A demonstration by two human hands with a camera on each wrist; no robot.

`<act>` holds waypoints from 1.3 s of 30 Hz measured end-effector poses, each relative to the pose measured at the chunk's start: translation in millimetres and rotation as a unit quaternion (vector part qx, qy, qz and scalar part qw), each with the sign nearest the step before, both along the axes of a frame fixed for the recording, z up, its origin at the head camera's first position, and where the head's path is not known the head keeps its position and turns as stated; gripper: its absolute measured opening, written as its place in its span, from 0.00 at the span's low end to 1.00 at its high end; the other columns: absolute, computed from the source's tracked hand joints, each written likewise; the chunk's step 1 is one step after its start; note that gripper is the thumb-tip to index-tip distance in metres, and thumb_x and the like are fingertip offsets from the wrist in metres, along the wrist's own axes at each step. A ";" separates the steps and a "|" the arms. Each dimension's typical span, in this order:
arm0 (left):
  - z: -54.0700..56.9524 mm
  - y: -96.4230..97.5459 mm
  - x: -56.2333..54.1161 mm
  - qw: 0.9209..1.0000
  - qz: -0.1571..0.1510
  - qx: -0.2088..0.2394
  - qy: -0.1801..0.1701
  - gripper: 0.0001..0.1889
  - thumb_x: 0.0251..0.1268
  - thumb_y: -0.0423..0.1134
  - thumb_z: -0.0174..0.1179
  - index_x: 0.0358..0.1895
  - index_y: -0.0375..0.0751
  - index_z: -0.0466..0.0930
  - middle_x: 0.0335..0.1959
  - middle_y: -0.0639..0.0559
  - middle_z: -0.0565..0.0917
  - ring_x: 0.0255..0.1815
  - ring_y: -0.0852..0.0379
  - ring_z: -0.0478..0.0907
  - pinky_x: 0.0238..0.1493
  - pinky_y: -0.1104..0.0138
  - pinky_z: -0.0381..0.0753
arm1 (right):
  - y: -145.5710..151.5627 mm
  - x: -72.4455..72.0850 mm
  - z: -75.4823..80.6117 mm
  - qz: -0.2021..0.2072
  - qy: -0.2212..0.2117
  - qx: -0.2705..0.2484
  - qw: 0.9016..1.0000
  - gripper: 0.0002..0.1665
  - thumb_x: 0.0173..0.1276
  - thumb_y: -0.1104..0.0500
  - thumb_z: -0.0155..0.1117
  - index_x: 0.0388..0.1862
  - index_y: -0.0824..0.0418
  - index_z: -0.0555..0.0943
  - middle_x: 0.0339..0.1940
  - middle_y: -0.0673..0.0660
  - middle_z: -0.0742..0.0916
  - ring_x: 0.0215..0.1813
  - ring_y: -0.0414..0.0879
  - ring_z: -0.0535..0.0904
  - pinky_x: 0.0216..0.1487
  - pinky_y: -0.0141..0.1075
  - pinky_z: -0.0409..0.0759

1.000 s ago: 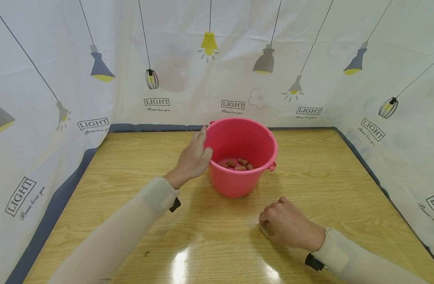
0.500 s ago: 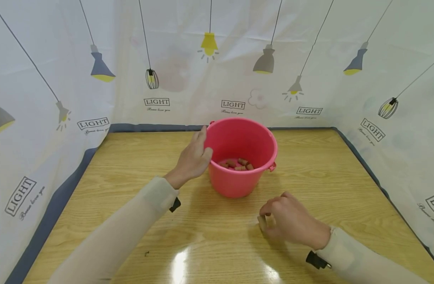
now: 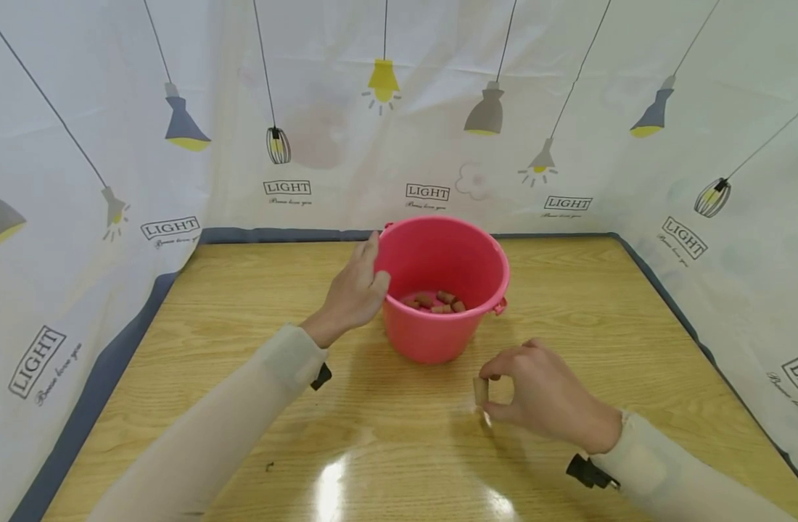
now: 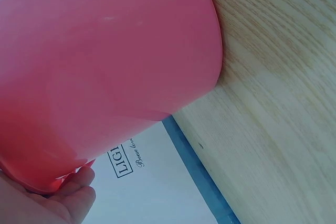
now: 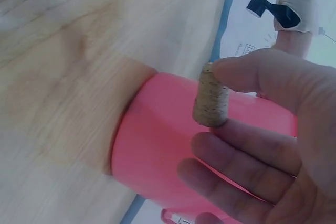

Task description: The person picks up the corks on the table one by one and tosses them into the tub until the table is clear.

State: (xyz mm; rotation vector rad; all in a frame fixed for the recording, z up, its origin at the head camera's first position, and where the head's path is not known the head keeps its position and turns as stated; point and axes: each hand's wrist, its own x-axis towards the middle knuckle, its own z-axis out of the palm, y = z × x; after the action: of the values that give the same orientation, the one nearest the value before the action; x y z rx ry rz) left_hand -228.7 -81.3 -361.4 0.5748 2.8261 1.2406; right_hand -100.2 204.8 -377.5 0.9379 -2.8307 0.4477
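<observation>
A pink bucket (image 3: 432, 337) stands upright on the wooden table, with several brown corks (image 3: 446, 297) lying on its bottom. My left hand (image 3: 352, 293) holds the bucket's left rim, thumb toward me; the left wrist view shows fingertips (image 4: 84, 177) curled at the rim. In front of the bucket and to its right, my right hand (image 3: 549, 395) pinches a single cork (image 5: 211, 98) end to end between thumb and index finger. The other fingers lie loosely bent below it. This cork stands nearly upright in the head view, apart from the bucket.
The wood-grain table (image 3: 242, 413) has a dark blue border at its back and sides. White curtain walls (image 3: 347, 145) printed with lamps rise around it. A small dark speck (image 3: 269, 466) lies near the front left. A red handle joint (image 3: 500, 307) juts from the bucket's right side.
My right hand has risen slightly with the cork, and the cork has turned from slanted to nearly upright. My left hand and the bucket have stayed in place.
</observation>
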 end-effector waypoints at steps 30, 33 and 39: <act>-0.6 0.5 -0.2 1.000 0.005 0.000 -0.002 0.39 0.73 0.43 0.39 0.84 0.41 0.37 0.82 0.46 0.52 0.74 0.45 0.63 0.69 0.46 0.70 | 3.0 -8.0 42.3 0.010 0.155 -0.171 0.973 0.22 0.44 0.56 0.86 0.41 0.58 0.91 0.35 0.47 0.90 0.39 0.43 0.86 0.45 0.38 0.73; -0.8 0.5 -0.6 1.000 0.005 0.002 -0.004 0.39 0.74 0.42 0.39 0.84 0.41 0.37 0.82 0.45 0.52 0.73 0.45 0.63 0.69 0.45 0.70 | 2.3 -10.3 45.7 0.010 0.161 -0.180 0.970 0.23 0.44 0.56 0.86 0.42 0.59 0.91 0.35 0.49 0.91 0.40 0.44 0.86 0.44 0.38 0.73; -0.7 0.4 -0.1 1.000 0.005 0.005 -0.008 0.39 0.74 0.42 0.39 0.84 0.41 0.37 0.83 0.46 0.52 0.74 0.45 0.63 0.69 0.45 0.70 | -0.1 -16.1 52.0 -0.002 0.173 -0.201 0.964 0.21 0.45 0.58 0.84 0.41 0.61 0.91 0.36 0.50 0.91 0.40 0.46 0.87 0.43 0.39 0.74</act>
State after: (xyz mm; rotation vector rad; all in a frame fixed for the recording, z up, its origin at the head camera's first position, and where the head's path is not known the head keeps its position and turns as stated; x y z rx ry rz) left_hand -228.8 -80.8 -362.1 0.5478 2.8150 1.2568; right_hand -116.2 204.7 -325.5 0.8288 -2.3085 0.7415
